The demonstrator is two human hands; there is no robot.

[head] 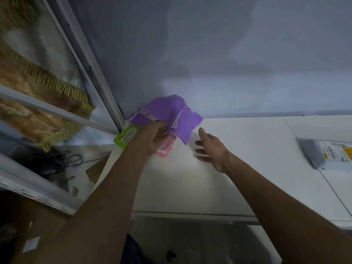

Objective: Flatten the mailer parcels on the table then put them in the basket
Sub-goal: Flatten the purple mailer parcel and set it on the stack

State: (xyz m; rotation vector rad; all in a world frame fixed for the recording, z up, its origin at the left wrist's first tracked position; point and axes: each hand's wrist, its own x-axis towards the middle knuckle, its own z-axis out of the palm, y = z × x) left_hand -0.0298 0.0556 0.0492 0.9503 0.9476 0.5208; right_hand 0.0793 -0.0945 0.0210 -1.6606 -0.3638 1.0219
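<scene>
Four mailer parcels are in view, one of each colour. A crumpled purple plastic mailer (167, 113) with a white label strip is held up over the far left corner of the white table (238, 168), at about 11 o'clock from the picture's middle. The left hand (154, 138) grips its lower edge, fingers curled round the plastic.

A flat pink plastic mailer (164, 150) lies on the table directly beneath that hand. Only its corner at 5 o'clock from the hand shows; the rest is hidden by the hand and the purple mailer. A bright green mailer with a white label (124, 139) sits at 9 o'clock from the hand, at the table's left edge, partly covered by the wrist. A grey plastic mailer with a white and yellow label (322, 155) lies at 3 o'clock, well apart from the others and cut off by the picture's right border. None of the label print can be read.

Both hands are in view. The right hand (211, 149) holds nothing, palm down with fingers spread, near the purple mailer's lowest corner. Whether it touches the tabletop cannot be told.

At 9 o'clock, off the table, a gold-fringed patterned cloth (57, 86) and a tangle of dark cables (55, 162) are blurred.
</scene>
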